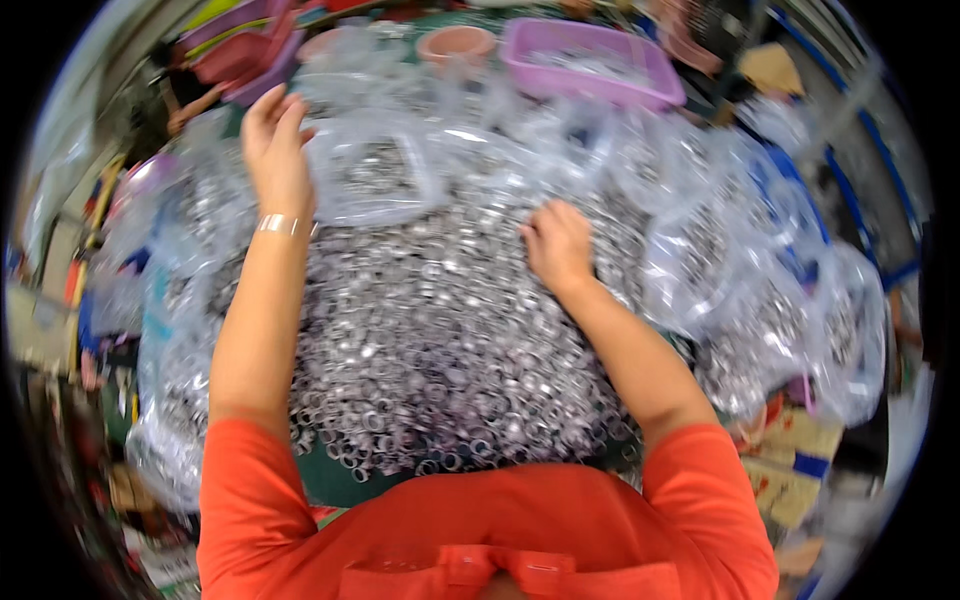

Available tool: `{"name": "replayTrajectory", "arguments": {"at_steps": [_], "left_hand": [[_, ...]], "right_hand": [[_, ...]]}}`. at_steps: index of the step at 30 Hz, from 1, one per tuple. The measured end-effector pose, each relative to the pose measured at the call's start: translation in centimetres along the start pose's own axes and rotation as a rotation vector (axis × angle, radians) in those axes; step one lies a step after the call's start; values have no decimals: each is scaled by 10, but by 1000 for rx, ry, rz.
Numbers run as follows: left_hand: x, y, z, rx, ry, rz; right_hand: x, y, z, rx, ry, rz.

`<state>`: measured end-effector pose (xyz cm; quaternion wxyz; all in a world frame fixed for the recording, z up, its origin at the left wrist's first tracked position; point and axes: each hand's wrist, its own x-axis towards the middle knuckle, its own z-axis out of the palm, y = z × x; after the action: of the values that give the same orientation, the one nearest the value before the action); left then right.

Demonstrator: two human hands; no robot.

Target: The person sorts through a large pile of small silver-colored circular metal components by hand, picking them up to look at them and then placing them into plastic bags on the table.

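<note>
A large heap of small silvery metal rings (440, 330) spreads over the green table in front of me. My left hand (275, 150) is raised beside a clear plastic tub (425, 185) that has more rings in it. Its fingers are stretched out and apart, and I see nothing held in them. Over the far right part of the heap, my right hand (560, 243) is closed with its fingers curled down among the rings. Whatever it may hold is hidden beneath it.
Clear plastic bags of rings (700, 250) line the right side, with more bags (200, 210) on the left. At the back stand a purple basin (665, 80) and a pink bowl (455, 42). Stacked basins (240, 55) and another person's hand (195, 105) appear far left.
</note>
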<state>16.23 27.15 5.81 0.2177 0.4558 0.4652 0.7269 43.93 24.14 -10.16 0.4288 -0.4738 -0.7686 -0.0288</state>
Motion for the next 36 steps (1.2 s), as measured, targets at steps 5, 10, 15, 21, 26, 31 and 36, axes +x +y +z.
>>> {"name": "replayTrajectory", "arguments": {"at_steps": [5,10,15,21,26,31,36], "left_hand": [[-119,18,-10,596,-509,640],[-174,-3,-42,686,-624,316],[-203,-25,-76,920,-668,215],[-221,-25,-72,1061,-719,358],[-223,-25,-71,1081,-696,360],[-221,-27,-71,1070,-693,350],[-218,-25,-77,905,-649,358]], "right_hand": [[-8,-6,-14,360,115,97],[-13,-21,-55,463,101,197],[29,32,-122,343,376,517],[39,125,-181,-84,339,742],[22,40,-135,-26,70,235],[-9,40,-54,-101,-202,142],[-8,35,-43,-181,-117,284]]}}
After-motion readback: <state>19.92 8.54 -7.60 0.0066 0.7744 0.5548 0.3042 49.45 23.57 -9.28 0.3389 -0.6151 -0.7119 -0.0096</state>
